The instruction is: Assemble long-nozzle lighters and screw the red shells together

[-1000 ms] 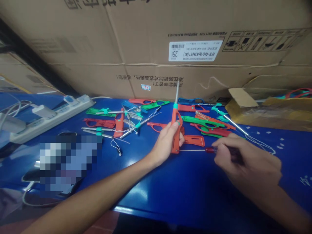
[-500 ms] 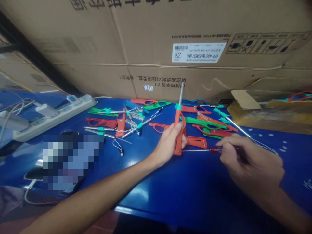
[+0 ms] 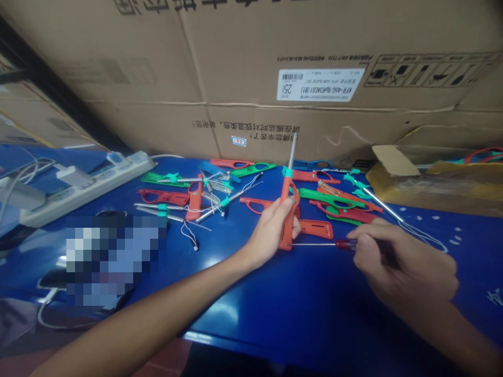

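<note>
An orange-red gas lighter [image 3: 287, 230] with a long metal barrel stands upright in my left hand [image 3: 269, 230], whose fingers are wrapped round its handle. My right hand [image 3: 401, 267] is closed on a screwdriver [image 3: 318, 244] with a dark red handle. The thin shaft lies level, and its tip meets the lower end of the lighter's handle. Just behind my left hand rests an orange casing half [image 3: 314, 229]. Red and green casing halves [image 3: 334, 198] are piled between my hands, farther back.
Metal lighter tubes with wires [image 3: 231, 201] and more casings lie left of centre. A white power strip [image 3: 86, 186] and a partly pixelated dark object [image 3: 118, 262] are at the left. Behind stands a large cardboard box [image 3: 236, 68]; a smaller open box [image 3: 428, 183] is at the right.
Almost nothing differs. The screwdriver and my right hand have shifted very slightly left, with the tip still at the lighter's handle.
</note>
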The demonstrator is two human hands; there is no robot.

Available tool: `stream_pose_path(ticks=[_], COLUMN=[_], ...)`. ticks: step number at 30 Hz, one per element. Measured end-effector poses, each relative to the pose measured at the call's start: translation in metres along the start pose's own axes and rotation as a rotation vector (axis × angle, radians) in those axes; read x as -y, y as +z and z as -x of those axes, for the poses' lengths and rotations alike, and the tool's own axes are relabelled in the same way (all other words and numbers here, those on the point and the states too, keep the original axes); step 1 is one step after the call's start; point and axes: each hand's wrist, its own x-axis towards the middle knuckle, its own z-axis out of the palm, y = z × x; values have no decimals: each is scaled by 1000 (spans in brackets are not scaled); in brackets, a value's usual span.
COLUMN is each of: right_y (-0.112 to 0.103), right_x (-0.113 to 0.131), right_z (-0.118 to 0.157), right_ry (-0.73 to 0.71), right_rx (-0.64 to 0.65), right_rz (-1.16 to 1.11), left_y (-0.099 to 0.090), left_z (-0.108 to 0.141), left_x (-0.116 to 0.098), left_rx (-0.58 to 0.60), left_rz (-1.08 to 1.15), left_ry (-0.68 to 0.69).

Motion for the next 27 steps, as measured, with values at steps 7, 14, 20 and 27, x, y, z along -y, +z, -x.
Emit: stream_pose_path(ticks=[7, 14, 20, 27], right_y=[1, -8, -7, -9], right_x=[-1, -2, 5, -1], right_z=[-3, -12, -7, -2], right_ry=[-49, -270, -241, -313], right_rx=[-9, 139, 95, 112], right_rz=[-16, -209, -158, -207], left_y=[0, -1, -1, -1], left_z=[0, 1, 2, 2], left_x=[1, 1, 2, 2], left_rx=[-4, -2, -9, -1], left_rz=[10, 6, -17, -9], left_ry=[17, 31, 39, 42])
